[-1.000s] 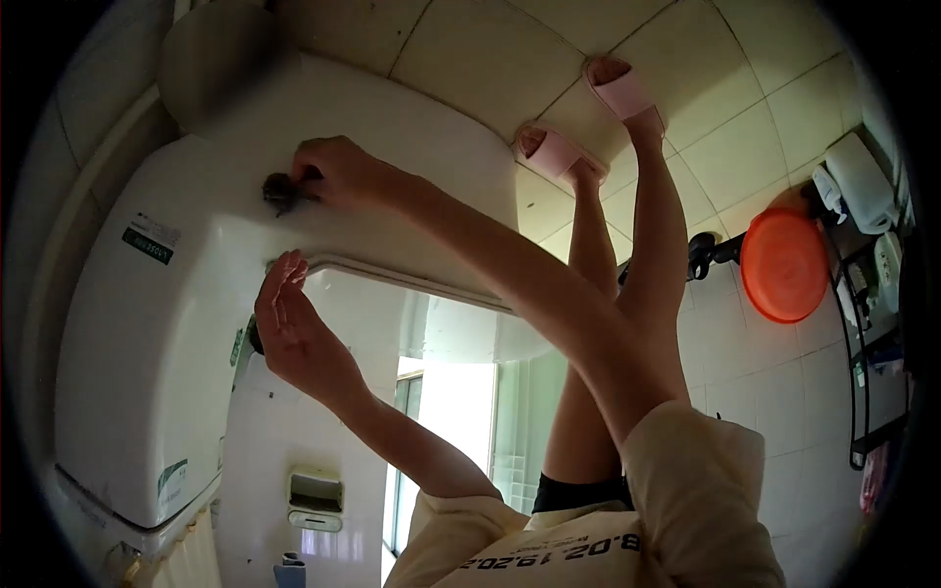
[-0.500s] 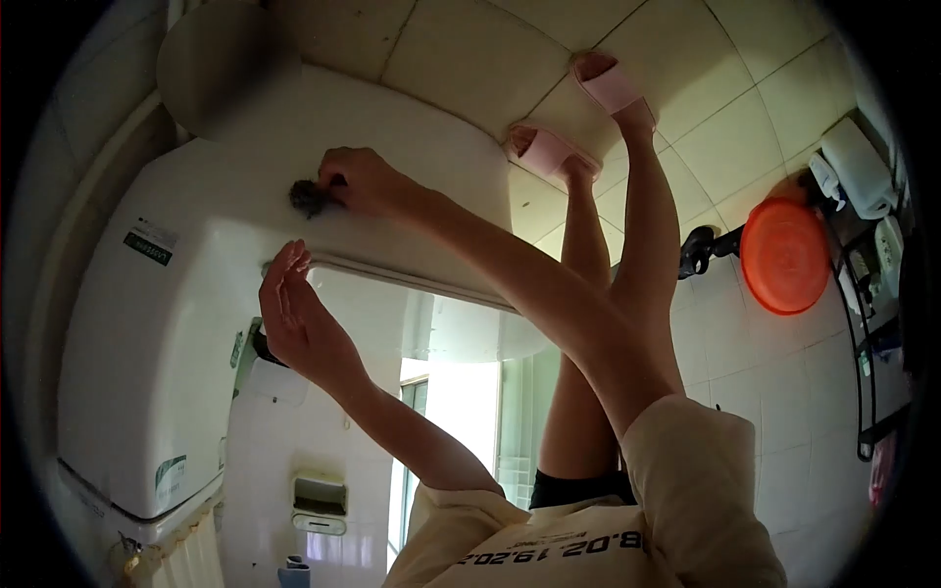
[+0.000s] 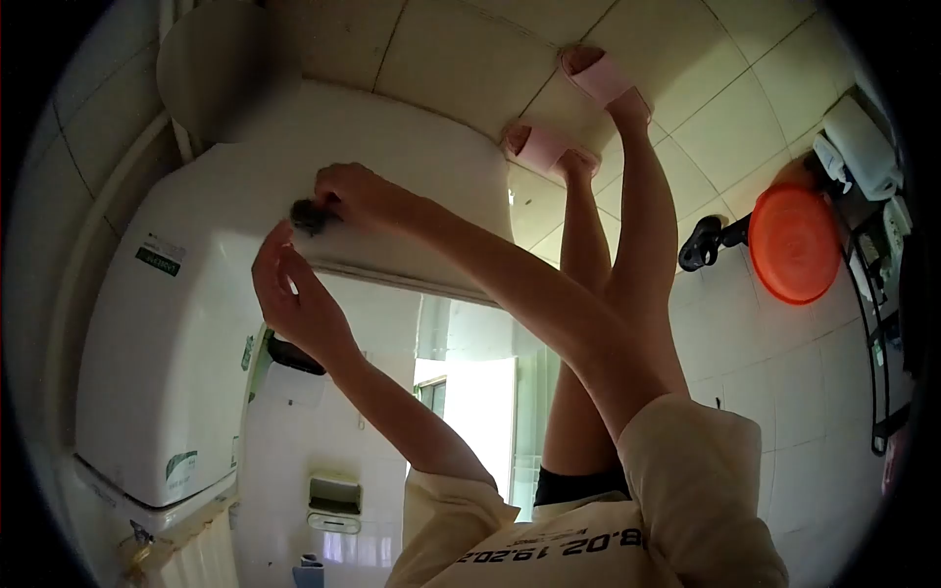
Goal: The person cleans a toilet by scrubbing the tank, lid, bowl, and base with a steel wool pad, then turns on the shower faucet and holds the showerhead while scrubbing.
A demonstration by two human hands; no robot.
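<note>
My right hand [image 3: 355, 196] is closed around a dark, tangled scourer that looks like steel wool [image 3: 308, 218]. The scourer rests against the smooth surface of a large white fixture [image 3: 421, 137]. Just below it is my left hand [image 3: 294, 294], with its fingertips close beside the scourer; whether they touch it I cannot tell. Its fingers are curved with a gap between them, and nothing shows in them. Green labels [image 3: 159, 255] are stuck on the fixture's glossy left part.
To the right an orange basin [image 3: 796, 243] leans by a dark shoe [image 3: 700, 245] and a black rack [image 3: 877, 323] with bottles. My pink slippers [image 3: 554, 149] stand on the tiled floor [image 3: 686, 59]. A paper holder [image 3: 335, 495] hangs on the wall at the bottom.
The right hand and scourer have shifted slightly down. My left hand has come nearer the scourer, its fingertips a little higher. The view has also turned slightly.
</note>
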